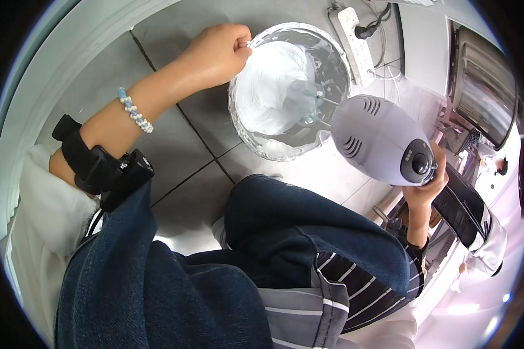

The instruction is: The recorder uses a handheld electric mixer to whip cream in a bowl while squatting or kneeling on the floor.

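My left hand point(227, 52) pinches the rim of a round bowl point(234, 114) that stands on the tiled floor at the upper middle. A glossy white whipped mixture point(266, 83) fills much of it, with smears up the inner wall. My right hand point(430, 174) grips a pale electric hand mixer point(375, 135) at its handle, partly hidden behind the mixer's body. Two metal shafts run from the mixer into the bowl, and the whisk heads point(306, 102) are down at the mixture, blurred. White cream also coats the bowl's rim.
A white power strip point(356, 48) with a black plug point(369, 30) lies just right of the bowl, cables point(382, 52) behind it. My knees in dark jeans point(305, 218) are close below. A metal container point(484, 87) is at the upper right; another person point(484, 253) shows at the far right.
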Tool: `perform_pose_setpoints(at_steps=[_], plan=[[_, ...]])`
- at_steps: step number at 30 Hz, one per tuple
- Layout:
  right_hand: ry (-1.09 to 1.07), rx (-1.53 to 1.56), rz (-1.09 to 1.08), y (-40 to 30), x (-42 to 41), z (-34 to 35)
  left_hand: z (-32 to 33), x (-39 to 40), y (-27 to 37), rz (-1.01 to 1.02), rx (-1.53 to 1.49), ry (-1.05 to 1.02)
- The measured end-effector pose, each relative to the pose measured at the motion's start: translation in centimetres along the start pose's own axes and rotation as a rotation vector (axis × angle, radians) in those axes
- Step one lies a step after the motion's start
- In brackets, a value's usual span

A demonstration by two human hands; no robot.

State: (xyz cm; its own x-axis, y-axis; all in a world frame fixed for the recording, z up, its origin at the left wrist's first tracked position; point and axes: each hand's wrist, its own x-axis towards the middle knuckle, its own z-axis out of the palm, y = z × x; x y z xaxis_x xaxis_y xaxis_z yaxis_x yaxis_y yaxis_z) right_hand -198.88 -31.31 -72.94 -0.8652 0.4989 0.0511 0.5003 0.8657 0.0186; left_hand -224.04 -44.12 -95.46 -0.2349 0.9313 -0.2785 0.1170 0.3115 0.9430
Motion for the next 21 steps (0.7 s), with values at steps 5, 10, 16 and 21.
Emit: perform_pose_setpoints(at_steps=[5, 10, 16, 21], plan=[[-0.037, 0.046, -0.032, -1.8, -0.2, 0.0, 0.2, 0.0, -0.3, 0.040, -0.016, 0.027], [0.004, 0.126, 0.073, -3.6, 0.3, 0.9, 0.2, 0.0, -0.5, 0.064, -0.004, 0.039], [0.086, 0.246, 0.277, -4.5, 1.1, 0.9, 0.2, 0.0, -0.5, 0.028, -0.026, 0.053], [-0.113, 0.176, 0.203, -4.6, 1.1, -1.0, -0.1, 0.5, -0.5, 0.110, 0.077, 0.041]])
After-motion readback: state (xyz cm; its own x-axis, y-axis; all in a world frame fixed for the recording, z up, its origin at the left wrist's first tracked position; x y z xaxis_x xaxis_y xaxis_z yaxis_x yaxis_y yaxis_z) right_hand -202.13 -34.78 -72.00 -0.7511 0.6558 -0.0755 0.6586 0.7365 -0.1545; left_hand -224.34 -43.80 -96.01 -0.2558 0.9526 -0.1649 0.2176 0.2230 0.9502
